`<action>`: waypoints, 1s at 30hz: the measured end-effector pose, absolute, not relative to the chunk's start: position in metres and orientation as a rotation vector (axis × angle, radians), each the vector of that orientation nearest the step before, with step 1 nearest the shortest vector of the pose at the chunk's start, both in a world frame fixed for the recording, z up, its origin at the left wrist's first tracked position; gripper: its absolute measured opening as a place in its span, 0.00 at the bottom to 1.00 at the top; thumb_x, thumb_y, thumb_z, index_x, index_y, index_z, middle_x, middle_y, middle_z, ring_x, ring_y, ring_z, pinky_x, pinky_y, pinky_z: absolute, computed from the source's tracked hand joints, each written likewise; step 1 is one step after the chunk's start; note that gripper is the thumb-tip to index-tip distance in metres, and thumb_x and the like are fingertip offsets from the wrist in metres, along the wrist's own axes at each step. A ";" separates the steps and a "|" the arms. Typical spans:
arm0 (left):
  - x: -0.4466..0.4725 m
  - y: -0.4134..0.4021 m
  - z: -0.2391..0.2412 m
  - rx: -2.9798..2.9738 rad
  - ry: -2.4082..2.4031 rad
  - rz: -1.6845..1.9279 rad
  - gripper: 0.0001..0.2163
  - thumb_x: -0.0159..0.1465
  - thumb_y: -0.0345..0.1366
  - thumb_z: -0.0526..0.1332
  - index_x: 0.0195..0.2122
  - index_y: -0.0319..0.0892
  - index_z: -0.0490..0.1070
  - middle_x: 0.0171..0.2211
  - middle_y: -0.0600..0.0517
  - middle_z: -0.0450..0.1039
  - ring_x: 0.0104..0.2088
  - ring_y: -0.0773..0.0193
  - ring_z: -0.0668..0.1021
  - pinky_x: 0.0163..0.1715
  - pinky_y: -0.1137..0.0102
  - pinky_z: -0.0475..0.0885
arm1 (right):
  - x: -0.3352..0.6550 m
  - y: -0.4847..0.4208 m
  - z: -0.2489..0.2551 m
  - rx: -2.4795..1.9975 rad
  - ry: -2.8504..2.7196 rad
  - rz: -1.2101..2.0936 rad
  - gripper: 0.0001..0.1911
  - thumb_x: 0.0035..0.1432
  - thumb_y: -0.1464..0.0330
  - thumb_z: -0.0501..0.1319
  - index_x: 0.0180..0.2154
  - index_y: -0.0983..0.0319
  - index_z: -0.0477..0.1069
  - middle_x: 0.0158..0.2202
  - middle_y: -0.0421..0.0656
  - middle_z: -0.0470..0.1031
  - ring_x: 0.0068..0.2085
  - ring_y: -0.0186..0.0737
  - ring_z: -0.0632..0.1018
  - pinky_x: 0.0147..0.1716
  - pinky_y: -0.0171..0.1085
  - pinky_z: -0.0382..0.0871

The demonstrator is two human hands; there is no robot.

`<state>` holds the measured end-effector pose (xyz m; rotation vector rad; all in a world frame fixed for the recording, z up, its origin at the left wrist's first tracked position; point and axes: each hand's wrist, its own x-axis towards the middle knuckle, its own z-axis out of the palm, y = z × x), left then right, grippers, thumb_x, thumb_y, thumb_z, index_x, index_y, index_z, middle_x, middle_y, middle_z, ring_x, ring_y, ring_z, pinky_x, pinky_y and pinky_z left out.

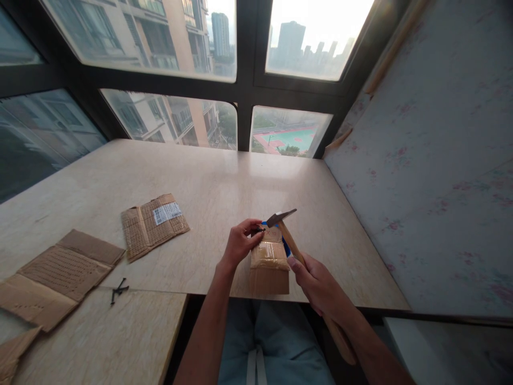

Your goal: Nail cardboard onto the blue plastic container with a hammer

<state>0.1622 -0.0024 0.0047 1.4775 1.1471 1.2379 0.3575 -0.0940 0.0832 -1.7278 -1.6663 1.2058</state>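
My right hand (315,280) is wrapped round the wooden handle of a hammer (292,240). The hammer's metal head is over the far end of a small cardboard box (269,280), close to my left fingertips. With its fingers pinched, my left hand (241,241) holds a dark screw (257,230) at the box's far left edge; the screw's tip is too small to make out. Clear tape crosses the cardboard. Something blue (286,247) shows along the box's right side and far edge, mostly covered.
Several dark screws (119,290) lie in a small pile at left. Flattened cardboard pieces (64,267) and a labelled cardboard piece (154,227) rest on the marble-look counter (208,187). Windows rise behind; a papered wall (433,176) bounds the right.
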 end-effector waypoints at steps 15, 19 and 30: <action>0.163 -0.003 0.001 1.416 1.126 1.233 0.14 0.56 0.36 0.67 0.43 0.39 0.76 0.39 0.47 0.80 0.40 0.60 0.81 0.45 0.64 0.78 | 0.358 -0.092 0.081 -1.717 -1.714 1.189 0.18 0.65 0.55 0.50 0.32 0.60 0.65 0.21 0.38 0.65 0.22 0.35 0.67 0.19 0.32 0.57; 0.163 -0.003 0.001 1.396 1.115 1.237 0.14 0.55 0.36 0.68 0.43 0.39 0.76 0.39 0.47 0.80 0.40 0.60 0.81 0.46 0.63 0.78 | 0.359 -0.093 0.078 -1.706 -1.691 1.252 0.16 0.65 0.56 0.51 0.31 0.60 0.66 0.21 0.37 0.64 0.20 0.34 0.66 0.18 0.31 0.55; 0.162 -0.004 0.000 1.324 1.095 1.234 0.16 0.55 0.37 0.68 0.44 0.38 0.76 0.38 0.45 0.80 0.40 0.59 0.81 0.46 0.63 0.78 | 0.362 -0.092 0.078 -1.735 -1.680 1.249 0.17 0.65 0.56 0.51 0.30 0.60 0.63 0.20 0.36 0.63 0.18 0.32 0.64 0.16 0.31 0.54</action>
